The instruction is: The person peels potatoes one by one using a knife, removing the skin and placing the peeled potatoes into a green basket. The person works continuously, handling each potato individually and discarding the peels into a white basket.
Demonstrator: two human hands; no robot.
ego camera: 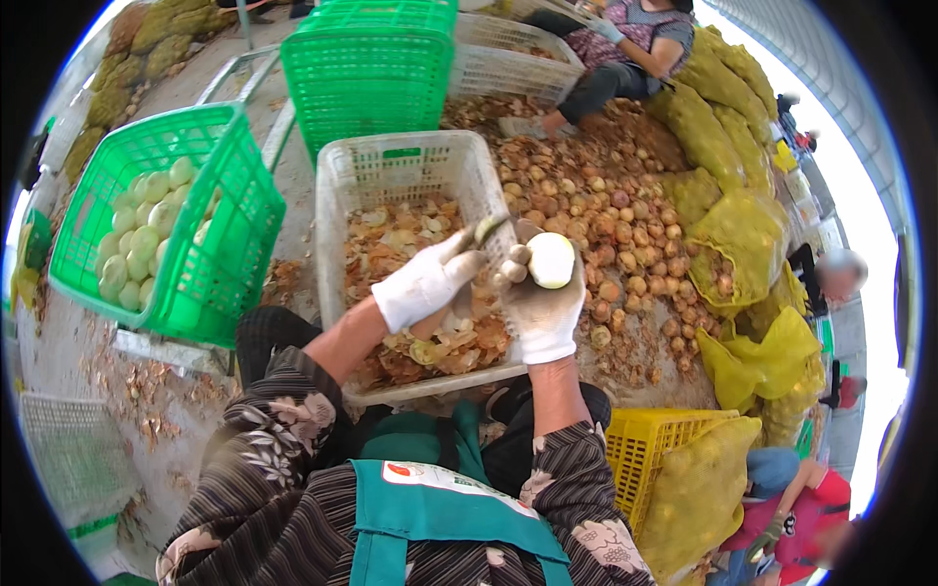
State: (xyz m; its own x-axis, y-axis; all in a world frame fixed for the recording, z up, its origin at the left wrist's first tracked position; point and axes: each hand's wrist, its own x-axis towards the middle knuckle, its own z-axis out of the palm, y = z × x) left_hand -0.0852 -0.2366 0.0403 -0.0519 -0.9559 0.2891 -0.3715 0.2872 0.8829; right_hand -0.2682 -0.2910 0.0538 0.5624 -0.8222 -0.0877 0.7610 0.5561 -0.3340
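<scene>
My right hand, in a white knit glove stained at the fingers, holds a peeled white onion with the palm turned up. To its left is my left hand, also gloved, its fingers pointing towards the onion without touching it. A greenish-brown tip shows at the left fingers; whether it is a stained fingertip or a small held thing, I cannot tell. Both hands are above a whitish plastic crate holding loose onion skins.
Peeled onions fill part of a green crate on the left. A taller green crate stands beyond. Unpeeled onions cover the floor at right, beside yellow mesh sacks. A yellow crate is near my right. A person sits opposite.
</scene>
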